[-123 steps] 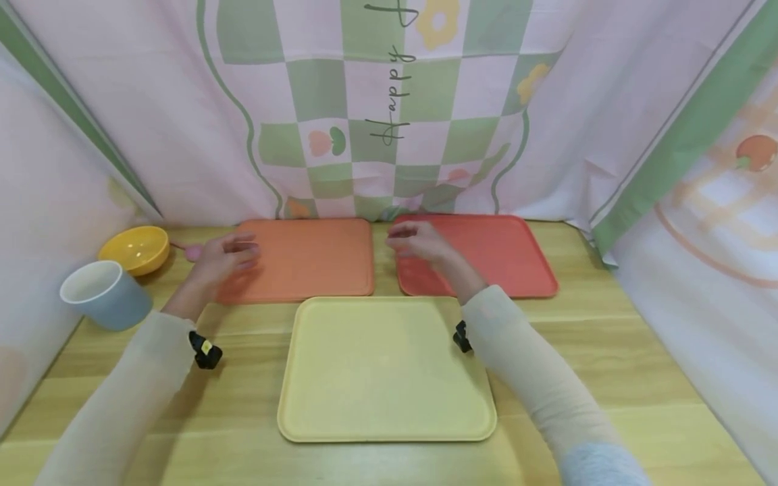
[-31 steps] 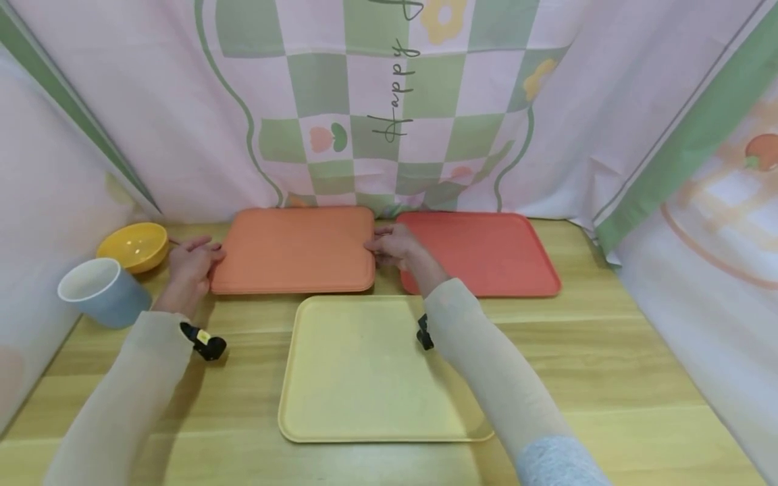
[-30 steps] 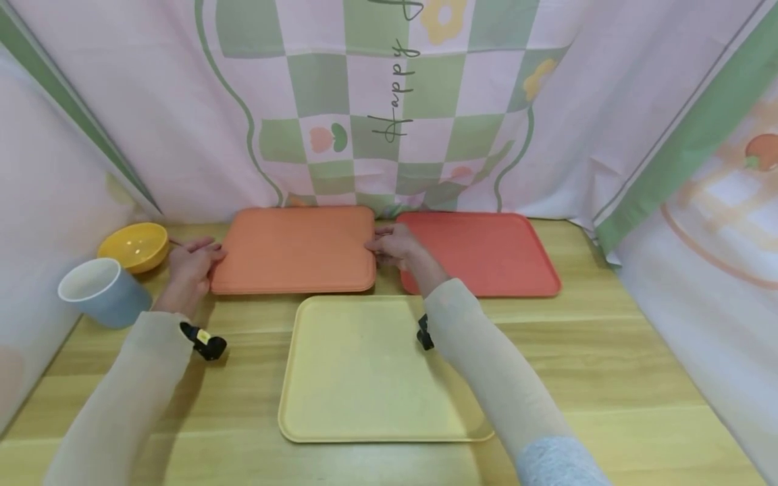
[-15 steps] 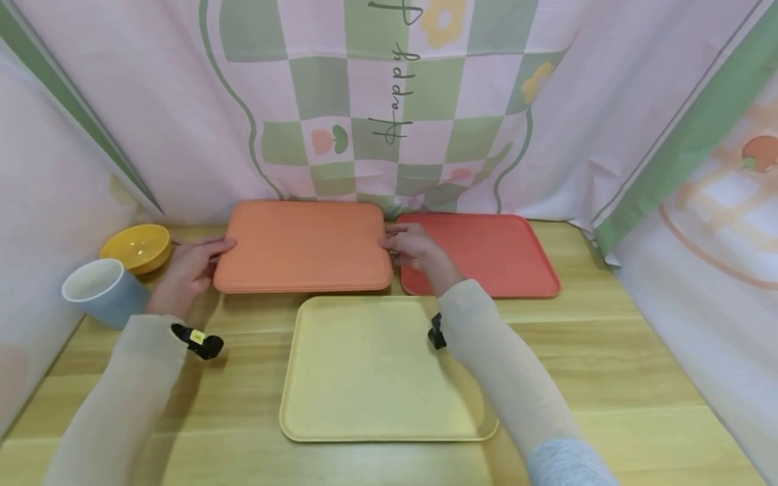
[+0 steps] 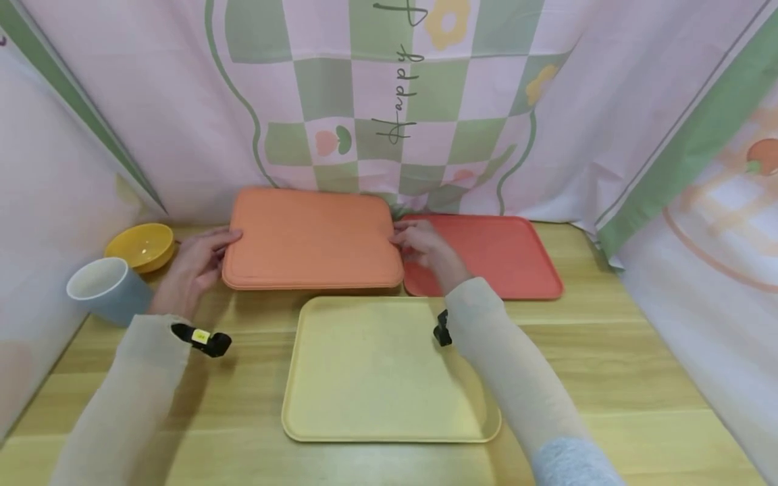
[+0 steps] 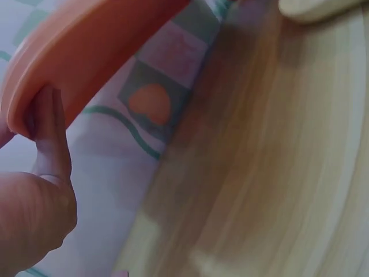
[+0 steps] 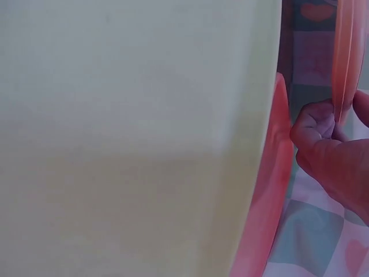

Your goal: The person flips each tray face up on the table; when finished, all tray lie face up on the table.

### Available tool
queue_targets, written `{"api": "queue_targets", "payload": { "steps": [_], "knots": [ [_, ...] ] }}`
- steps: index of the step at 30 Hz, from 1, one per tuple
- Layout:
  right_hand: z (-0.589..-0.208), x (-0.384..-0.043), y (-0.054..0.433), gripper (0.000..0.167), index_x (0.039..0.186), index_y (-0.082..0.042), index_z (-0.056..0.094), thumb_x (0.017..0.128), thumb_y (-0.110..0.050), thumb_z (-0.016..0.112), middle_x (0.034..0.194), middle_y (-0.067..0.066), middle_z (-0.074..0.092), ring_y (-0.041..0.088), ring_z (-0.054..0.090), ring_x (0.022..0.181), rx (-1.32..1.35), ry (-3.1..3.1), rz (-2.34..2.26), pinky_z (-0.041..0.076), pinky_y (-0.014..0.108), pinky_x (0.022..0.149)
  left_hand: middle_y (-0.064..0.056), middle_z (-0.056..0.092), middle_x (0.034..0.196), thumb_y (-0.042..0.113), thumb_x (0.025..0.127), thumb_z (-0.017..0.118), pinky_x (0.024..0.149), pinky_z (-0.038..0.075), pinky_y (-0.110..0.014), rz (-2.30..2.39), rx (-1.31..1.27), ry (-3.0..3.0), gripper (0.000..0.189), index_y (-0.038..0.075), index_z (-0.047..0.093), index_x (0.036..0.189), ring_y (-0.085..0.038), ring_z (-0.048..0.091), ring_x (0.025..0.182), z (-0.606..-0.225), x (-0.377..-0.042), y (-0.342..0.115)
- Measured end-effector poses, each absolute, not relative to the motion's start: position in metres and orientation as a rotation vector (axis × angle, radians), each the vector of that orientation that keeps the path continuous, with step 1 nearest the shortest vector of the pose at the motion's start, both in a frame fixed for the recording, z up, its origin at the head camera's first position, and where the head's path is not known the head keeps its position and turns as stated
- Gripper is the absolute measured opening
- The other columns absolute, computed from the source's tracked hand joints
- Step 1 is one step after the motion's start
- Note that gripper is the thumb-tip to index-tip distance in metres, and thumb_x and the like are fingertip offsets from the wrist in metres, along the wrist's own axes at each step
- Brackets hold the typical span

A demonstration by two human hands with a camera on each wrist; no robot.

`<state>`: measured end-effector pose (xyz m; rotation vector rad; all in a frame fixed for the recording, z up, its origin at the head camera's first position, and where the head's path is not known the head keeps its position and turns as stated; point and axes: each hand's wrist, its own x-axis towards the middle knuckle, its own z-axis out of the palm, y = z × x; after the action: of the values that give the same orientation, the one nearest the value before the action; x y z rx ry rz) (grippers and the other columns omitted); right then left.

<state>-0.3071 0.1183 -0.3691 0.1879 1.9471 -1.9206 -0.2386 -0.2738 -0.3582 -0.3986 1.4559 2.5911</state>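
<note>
An orange rectangular tray [image 5: 313, 239] is raised off the wooden table, its underside and side wall visible in the left wrist view. My left hand [image 5: 191, 266] grips its left edge, thumb on top and fingers [image 6: 53, 133] beneath. At the opposite short edge my right hand [image 5: 428, 250] pinches the rim; in the right wrist view the tray's edge [image 7: 347, 57] runs down between thumb and curled fingers. A pale yellow tray [image 5: 392, 371] lies flat in front. To the right, partly behind my right hand, rests a red tray [image 5: 492, 260].
A blue-grey cup [image 5: 112, 293] and a yellow bowl [image 5: 142, 248] stand at the left, close by my left forearm. A printed curtain [image 5: 340, 94] hangs right behind the trays. Fabric also borders both sides of the table [image 5: 614, 378].
Both hands came down to the orange tray and took hold of its short edges. They have since lifted it off the table and shifted it slightly right. The other trays stayed put.
</note>
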Motion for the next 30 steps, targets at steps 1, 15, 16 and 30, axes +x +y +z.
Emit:
{"api": "queue_targets", "payload": {
  "steps": [1, 15, 16, 30],
  "knots": [
    [-0.368, -0.307, 0.119, 0.056, 0.151, -0.004, 0.045, 0.098, 0.004, 0.059, 0.094, 0.005, 0.057, 0.017, 0.051, 0.078, 0.188, 1.950, -1.926, 0.048, 0.030, 0.065, -0.006, 0.075, 0.093, -0.003, 0.091, 0.073, 0.071, 0.061, -0.027, 2.607, -0.395, 1.449, 0.021, 0.009, 0.069, 0.108, -0.013, 0.071, 0.084, -0.357, -0.238, -0.272],
    [-0.361, -0.302, 0.124, 0.051, 0.149, -0.002, 0.047, 0.100, -0.002, 0.060, 0.127, 0.012, 0.059, 0.015, 0.061, 0.090, 0.122, 1.972, -1.958, 0.050, 0.034, 0.084, -0.009, 0.076, 0.089, -0.011, 0.087, 0.074, 0.068, 0.061, -0.029, 2.772, -0.385, 1.444, 0.020, 0.005, 0.073, 0.100, -0.016, 0.074, 0.078, -0.333, -0.237, -0.261],
    [-0.360, -0.302, 0.123, 0.051, 0.149, -0.001, 0.047, 0.100, -0.002, 0.060, 0.130, 0.013, 0.059, 0.017, 0.062, 0.094, 0.101, 1.972, -1.961, 0.049, 0.035, 0.087, -0.009, 0.075, 0.089, -0.011, 0.087, 0.075, 0.068, 0.061, -0.029, 2.776, -0.378, 1.457, 0.021, 0.004, 0.072, 0.101, -0.016, 0.073, 0.078, -0.331, -0.237, -0.261],
    [-0.330, -0.269, 0.088, 0.047, 0.145, 0.010, 0.047, 0.100, 0.003, 0.057, 0.144, 0.028, 0.050, 0.033, 0.057, 0.114, -0.254, 1.904, -1.966, 0.045, 0.048, 0.100, -0.006, 0.074, 0.083, -0.004, 0.083, 0.082, 0.063, 0.061, -0.028, 2.711, -0.344, 1.756, 0.024, 0.004, 0.070, 0.101, -0.015, 0.073, 0.070, -0.294, -0.238, -0.241]
  ]
}}
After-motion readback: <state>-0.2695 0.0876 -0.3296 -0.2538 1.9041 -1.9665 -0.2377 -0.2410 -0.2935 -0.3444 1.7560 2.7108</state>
